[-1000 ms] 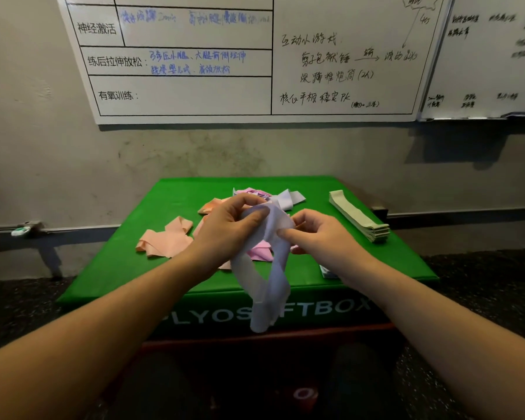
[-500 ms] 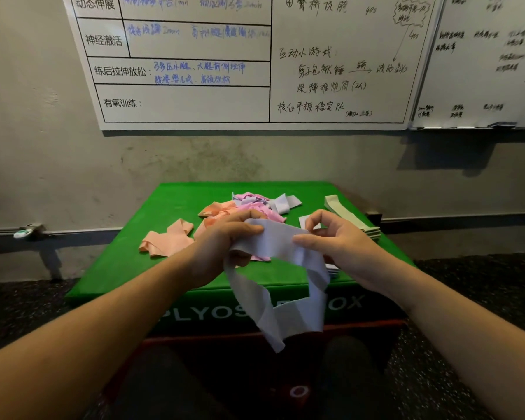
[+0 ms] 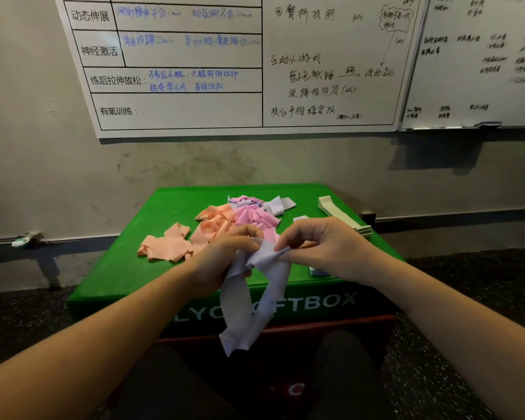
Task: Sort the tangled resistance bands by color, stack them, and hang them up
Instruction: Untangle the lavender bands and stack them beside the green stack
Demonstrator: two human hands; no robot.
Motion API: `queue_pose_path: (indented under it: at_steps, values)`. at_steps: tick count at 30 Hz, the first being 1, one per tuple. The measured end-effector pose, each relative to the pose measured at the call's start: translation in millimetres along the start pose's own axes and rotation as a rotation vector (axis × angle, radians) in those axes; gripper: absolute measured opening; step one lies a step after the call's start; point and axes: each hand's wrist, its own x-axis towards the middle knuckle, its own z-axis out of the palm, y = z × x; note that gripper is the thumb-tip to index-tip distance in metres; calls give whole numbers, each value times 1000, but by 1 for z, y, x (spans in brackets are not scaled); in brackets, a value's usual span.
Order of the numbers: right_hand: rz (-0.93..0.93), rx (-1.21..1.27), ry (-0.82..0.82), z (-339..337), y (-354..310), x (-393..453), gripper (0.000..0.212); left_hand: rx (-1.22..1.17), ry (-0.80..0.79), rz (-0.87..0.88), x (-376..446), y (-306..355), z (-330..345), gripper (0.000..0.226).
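A pale lilac resistance band hangs as a loop over the front edge of the green soft box. My left hand grips its top on the left; my right hand pinches the same top fold on the right. Behind my hands lies a tangle of peach bands, pink bands and lilac bands. A separate peach band lies to the left. A neat stack of pale green bands sits at the right edge. A small flat lilac pile peeks out under my right hand.
The box stands against a grey wall with whiteboards above it. Dark speckled floor surrounds the box. A rail with a small clip runs along the wall at the left.
My hands have drawn closer together, bunching the top of the lilac band. The loop, spread wide half a second ago, now hangs narrow and twisted. The view has tilted slightly downward.
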Motion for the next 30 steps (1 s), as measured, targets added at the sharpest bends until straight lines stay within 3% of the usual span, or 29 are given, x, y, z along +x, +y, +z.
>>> queue_pose_path:
  at_steps: [3, 6, 10, 15, 18, 22, 27, 30]
  values:
    - [-52, 9, 64, 6, 0, 4, 24, 29, 10, 61, -3, -7, 10, 16]
    - [-56, 50, 129, 11, -1, 8, 25, 12, 45, 75, -4, -12, 18, 34]
    - [67, 199, 273, 13, 4, 13, 24, 34, 139, 93, -6, -14, 26, 28]
    - [149, 245, 444, 12, 11, 17, 22, 11, 163, 96, -12, -12, 41, 41]
    - [115, 223, 424, 14, 13, 16, 22, 135, 175, 116, -13, -14, 43, 26]
    - [37, 143, 399, 16, 11, 13, 24, 134, 224, 114, -11, -16, 44, 30]
    - [97, 243, 437, 19, 12, 4, 39, 90, 295, 134, -10, -17, 48, 23]
    - [127, 225, 326, 21, 17, -6, 43, 18, 398, 78, -5, -15, 50, 24]
